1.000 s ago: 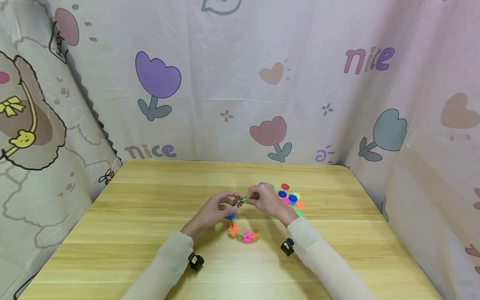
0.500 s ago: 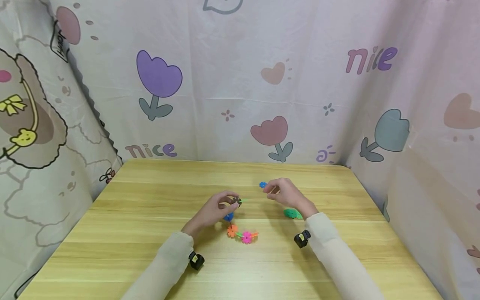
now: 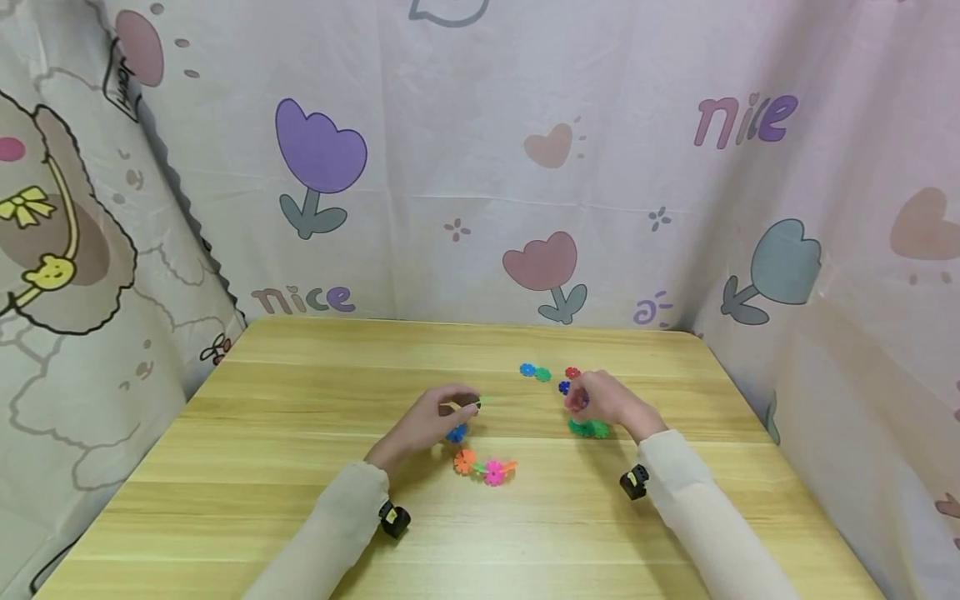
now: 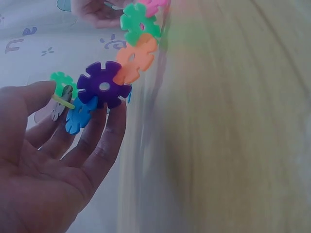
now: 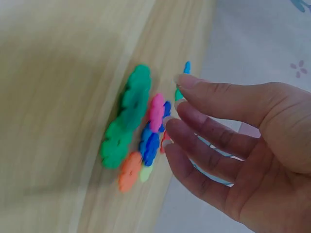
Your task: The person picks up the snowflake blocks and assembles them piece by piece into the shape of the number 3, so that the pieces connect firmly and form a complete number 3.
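Note:
My left hand [image 3: 423,421] grips one end of a chain of interlocking snowflake discs. In the left wrist view, the thumb presses a thin yellow disc [image 4: 63,101] beside a grey disc, with green, blue and purple discs [image 4: 92,88] joined around it. The chain runs on through orange [image 4: 133,60] and green discs to pink. My right hand [image 3: 611,402] hovers over the loose snowflake discs, fingers loosely bent. In the right wrist view, a gap shows between thumb and fingers, holding nothing. Below lie green [image 5: 136,97], pink [image 5: 156,112], blue [image 5: 149,141] and orange discs [image 5: 130,172].
A blue disc [image 3: 527,369] and a green disc [image 3: 543,375] lie behind the pile, near a red disc [image 3: 572,372]. The wooden table [image 3: 337,358] meets a patterned cloth [image 3: 420,125] at the back and sides.
My right hand has let go of the chain's green end and moved right, over the loose discs. My left hand has stayed nearly in place with the chain.

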A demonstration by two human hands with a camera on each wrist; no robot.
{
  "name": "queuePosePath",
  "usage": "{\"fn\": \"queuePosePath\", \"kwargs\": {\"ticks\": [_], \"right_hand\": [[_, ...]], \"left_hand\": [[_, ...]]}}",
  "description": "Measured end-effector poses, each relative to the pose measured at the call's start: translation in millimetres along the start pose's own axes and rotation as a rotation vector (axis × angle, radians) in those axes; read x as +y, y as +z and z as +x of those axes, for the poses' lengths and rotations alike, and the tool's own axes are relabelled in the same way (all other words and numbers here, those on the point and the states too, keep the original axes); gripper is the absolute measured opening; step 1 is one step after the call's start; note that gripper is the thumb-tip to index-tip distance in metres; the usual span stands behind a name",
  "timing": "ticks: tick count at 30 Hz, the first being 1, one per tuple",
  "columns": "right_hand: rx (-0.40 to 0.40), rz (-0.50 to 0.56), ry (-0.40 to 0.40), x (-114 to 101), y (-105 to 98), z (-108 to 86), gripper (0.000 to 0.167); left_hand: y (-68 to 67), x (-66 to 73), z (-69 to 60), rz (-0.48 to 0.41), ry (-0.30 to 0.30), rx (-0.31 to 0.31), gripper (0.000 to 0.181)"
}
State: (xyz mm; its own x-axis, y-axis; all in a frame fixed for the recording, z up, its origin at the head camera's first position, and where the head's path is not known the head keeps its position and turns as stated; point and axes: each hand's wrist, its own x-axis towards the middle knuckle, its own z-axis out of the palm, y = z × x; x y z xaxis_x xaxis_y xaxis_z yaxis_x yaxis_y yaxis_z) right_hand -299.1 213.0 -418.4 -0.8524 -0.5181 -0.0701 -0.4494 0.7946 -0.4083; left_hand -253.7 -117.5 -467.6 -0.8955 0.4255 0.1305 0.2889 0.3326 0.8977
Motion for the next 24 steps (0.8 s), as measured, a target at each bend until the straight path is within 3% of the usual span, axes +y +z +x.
{"fn": "queuePosePath", "kwargs": {"ticks": [5,9,24], "right_hand": [[-0.038,-0.010,0.081,3.4,1.6,-7.3,0.023],[-0.050,0.003,0.098,8.5,4.7,-8.3,0.023],[-0.061,0.018,0.031,15.1,8.8,-8.5,0.019]], "left_hand": [[0.3,1.6,-0.6,-0.046,-0.002,-0.024,0.037],[0.9,2.2,-1.5,-0.061,-0.017,-0.030,0.038],[1.2,0.8,-1.6,-0.080,-0.026,-0.017,0.037]]}}
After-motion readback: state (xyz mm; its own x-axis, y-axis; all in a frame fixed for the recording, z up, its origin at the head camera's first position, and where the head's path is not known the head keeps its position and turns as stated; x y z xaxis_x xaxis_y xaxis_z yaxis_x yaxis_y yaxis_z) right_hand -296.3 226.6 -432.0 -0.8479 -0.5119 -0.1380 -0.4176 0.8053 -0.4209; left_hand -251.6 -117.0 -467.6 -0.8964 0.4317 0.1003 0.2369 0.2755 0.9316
